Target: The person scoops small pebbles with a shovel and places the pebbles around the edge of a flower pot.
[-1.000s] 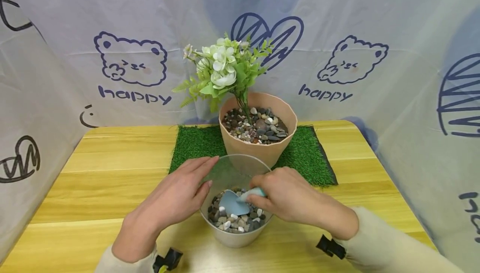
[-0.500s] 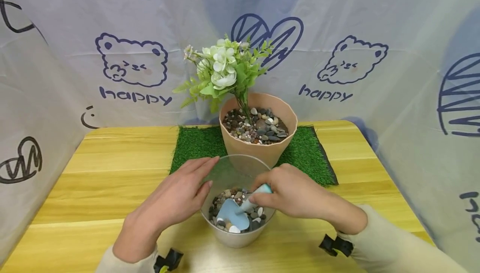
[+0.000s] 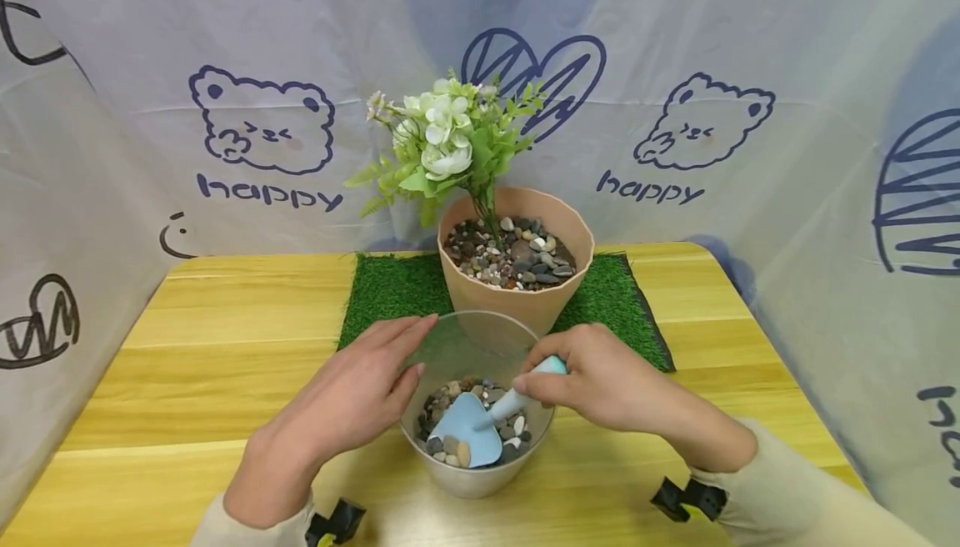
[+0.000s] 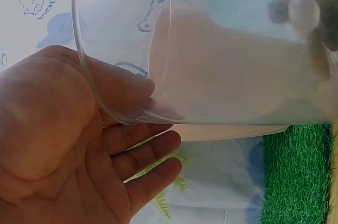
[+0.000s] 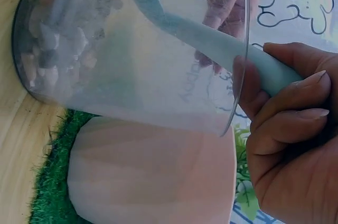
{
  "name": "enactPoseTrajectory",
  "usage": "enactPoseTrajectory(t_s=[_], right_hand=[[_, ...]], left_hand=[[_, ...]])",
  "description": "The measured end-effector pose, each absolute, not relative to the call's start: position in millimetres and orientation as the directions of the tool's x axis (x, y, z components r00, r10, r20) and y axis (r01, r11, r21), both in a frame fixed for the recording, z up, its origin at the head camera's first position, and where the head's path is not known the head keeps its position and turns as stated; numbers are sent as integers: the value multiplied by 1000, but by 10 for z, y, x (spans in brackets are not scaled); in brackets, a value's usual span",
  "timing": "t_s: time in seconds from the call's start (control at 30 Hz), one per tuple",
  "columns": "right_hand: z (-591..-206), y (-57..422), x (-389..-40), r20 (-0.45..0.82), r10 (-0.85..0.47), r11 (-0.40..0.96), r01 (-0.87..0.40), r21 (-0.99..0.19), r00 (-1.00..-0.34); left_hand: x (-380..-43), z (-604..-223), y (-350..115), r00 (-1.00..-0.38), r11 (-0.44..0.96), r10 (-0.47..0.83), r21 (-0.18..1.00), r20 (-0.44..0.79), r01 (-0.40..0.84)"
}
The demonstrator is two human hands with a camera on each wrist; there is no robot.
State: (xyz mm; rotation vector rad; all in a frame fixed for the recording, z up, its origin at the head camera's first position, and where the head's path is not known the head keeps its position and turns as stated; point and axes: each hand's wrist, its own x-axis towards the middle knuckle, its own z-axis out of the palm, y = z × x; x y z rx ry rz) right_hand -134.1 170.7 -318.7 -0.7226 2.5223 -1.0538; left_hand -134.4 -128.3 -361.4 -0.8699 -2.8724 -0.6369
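A clear tapered bucket [image 3: 480, 480] stands on the table with pebbles [image 3: 514, 440] of mixed colours in its bottom. My left hand [image 3: 348, 388] holds the bucket's left rim, thumb over the inner side and the other fingers outside, as the left wrist view shows. My right hand [image 3: 600, 376] grips the handle of a pale blue garden trowel [image 3: 476, 439] at the bucket's right rim. The trowel's blade lies low in the bucket, with several pebbles at its front left edge. In the right wrist view the trowel handle [image 5: 211, 44] slants down inside the wall.
Behind the bucket, a peach flowerpot [image 3: 510, 305] holds pebbles and a bunch of white flowers [image 3: 442, 134] with green leaves. It stands on a green turf mat [image 3: 393, 288] on the wooden table [image 3: 187, 372]. A printed curtain [image 3: 360, 30] surrounds the table.
My right hand has moved right and slightly away, carrying the trowel handle up over the right rim. The blade has swung toward the bucket's near left side among the pebbles. My left hand stays put.
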Motion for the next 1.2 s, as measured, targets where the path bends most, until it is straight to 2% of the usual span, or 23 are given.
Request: enactPoseTrajectory(t_s=[0.77, 1.2], right_hand=[[-3190, 1823, -1255, -93, -454, 590, -221, -777, -886], [-3301, 1972, -1301, -180, -388, 460, -21, -887, -904]], left_hand=[[-1334, -3608, -1286, -834, 749, 518, 371, 191, 549], [-1338, -3611, -1292, -835, 748, 516, 376, 190, 547]])
